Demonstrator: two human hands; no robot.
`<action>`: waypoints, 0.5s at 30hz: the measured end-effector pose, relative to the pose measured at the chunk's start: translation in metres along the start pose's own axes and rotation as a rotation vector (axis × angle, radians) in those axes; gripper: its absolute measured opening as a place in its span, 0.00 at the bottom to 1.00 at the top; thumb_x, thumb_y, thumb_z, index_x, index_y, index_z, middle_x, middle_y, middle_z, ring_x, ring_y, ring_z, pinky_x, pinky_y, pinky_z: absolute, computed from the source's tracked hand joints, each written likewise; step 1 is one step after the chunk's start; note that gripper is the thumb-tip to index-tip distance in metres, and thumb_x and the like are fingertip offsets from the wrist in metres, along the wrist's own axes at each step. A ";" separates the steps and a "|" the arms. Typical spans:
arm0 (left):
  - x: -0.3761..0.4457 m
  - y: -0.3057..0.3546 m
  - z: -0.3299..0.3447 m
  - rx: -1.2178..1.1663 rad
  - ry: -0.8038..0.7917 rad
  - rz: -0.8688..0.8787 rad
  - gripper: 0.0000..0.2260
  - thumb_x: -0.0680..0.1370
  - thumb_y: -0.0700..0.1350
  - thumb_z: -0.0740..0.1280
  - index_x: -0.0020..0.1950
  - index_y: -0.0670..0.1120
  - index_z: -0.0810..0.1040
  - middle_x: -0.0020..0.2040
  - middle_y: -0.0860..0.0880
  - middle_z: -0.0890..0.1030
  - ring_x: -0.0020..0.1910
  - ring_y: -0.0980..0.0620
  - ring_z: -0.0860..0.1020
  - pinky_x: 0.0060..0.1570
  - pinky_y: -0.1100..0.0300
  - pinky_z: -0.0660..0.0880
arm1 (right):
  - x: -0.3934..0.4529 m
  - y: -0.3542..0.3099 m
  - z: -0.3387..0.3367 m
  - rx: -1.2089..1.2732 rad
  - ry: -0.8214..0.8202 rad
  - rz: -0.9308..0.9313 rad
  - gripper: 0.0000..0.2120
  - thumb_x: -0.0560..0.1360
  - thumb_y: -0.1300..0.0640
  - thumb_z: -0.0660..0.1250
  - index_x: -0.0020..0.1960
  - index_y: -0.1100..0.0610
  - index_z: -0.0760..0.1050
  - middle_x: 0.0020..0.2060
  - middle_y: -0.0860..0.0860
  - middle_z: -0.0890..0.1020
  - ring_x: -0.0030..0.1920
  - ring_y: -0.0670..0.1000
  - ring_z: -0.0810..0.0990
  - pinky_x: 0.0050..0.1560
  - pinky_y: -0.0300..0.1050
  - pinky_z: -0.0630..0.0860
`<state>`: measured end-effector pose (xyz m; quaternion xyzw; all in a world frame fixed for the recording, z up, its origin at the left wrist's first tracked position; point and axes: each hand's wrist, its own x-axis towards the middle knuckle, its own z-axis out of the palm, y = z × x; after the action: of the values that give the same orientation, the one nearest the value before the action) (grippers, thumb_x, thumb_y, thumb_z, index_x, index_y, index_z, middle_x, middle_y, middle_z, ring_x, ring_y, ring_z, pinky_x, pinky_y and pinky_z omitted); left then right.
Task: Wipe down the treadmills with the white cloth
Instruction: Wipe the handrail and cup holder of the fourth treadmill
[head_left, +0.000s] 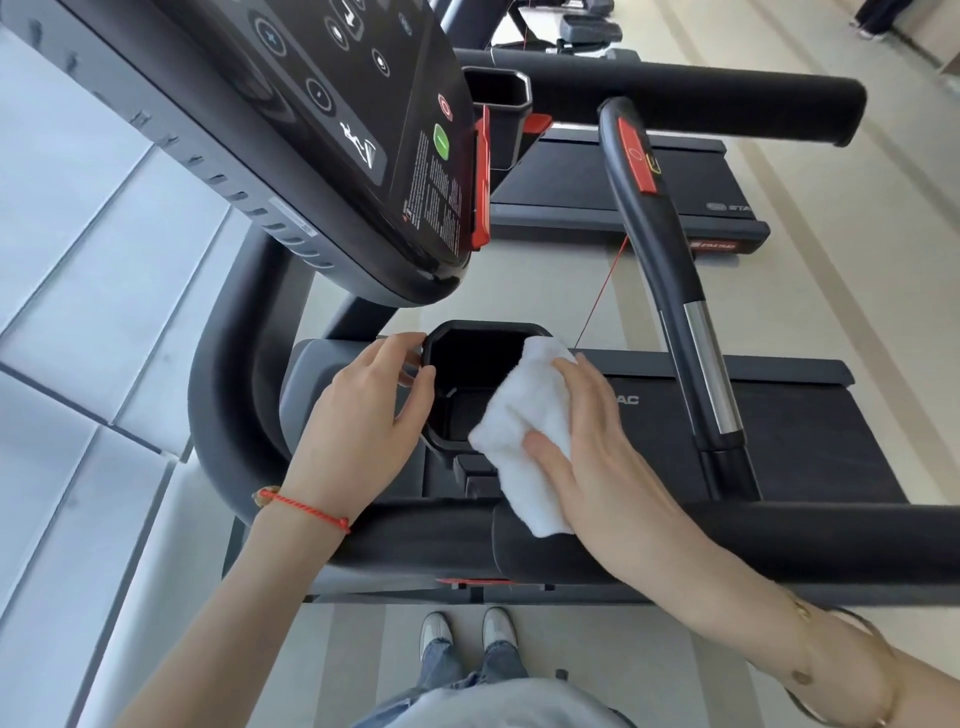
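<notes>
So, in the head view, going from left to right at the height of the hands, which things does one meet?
Left hand → black cup holder → white cloth → right hand → slanted handlebar with the metal grip.

Below me I see my two pale shoes side by side on the beige floor, with the frayed hems of my blue jeans falling over them. My grey shirt fills the bottom edge of the view. A red string bracelet circles my left wrist, and thin gold bangles sit on my right forearm. To my left runs a wall of large pale panels with dark seams between them. Far off at the top right, someone's dark trouser legs stand on the floor, and more grey gym gear sits near the top edge.
</notes>
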<state>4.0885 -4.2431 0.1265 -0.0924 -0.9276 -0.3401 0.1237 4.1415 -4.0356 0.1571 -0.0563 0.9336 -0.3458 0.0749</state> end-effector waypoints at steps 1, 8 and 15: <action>0.000 0.000 0.000 -0.005 -0.001 -0.002 0.14 0.80 0.49 0.62 0.65 0.48 0.74 0.50 0.59 0.75 0.42 0.60 0.75 0.44 0.63 0.72 | 0.006 -0.003 0.004 0.000 0.008 0.003 0.27 0.81 0.44 0.54 0.76 0.47 0.47 0.76 0.38 0.44 0.62 0.47 0.72 0.46 0.33 0.72; -0.002 0.002 -0.002 -0.004 -0.017 -0.005 0.14 0.80 0.48 0.62 0.66 0.48 0.73 0.50 0.57 0.75 0.43 0.58 0.76 0.46 0.60 0.74 | 0.040 0.003 -0.003 0.059 -0.017 -0.063 0.23 0.82 0.50 0.56 0.73 0.51 0.53 0.77 0.40 0.45 0.70 0.41 0.59 0.56 0.30 0.61; -0.001 0.001 -0.003 0.003 -0.044 -0.029 0.17 0.80 0.51 0.59 0.68 0.50 0.72 0.55 0.54 0.80 0.46 0.59 0.77 0.49 0.60 0.76 | 0.026 0.008 0.005 0.319 0.055 0.015 0.28 0.81 0.48 0.58 0.76 0.44 0.48 0.72 0.37 0.57 0.65 0.34 0.59 0.54 0.15 0.58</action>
<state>4.0902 -4.2438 0.1290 -0.0861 -0.9319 -0.3383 0.0987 4.1160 -4.0363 0.1454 -0.0271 0.8689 -0.4905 0.0601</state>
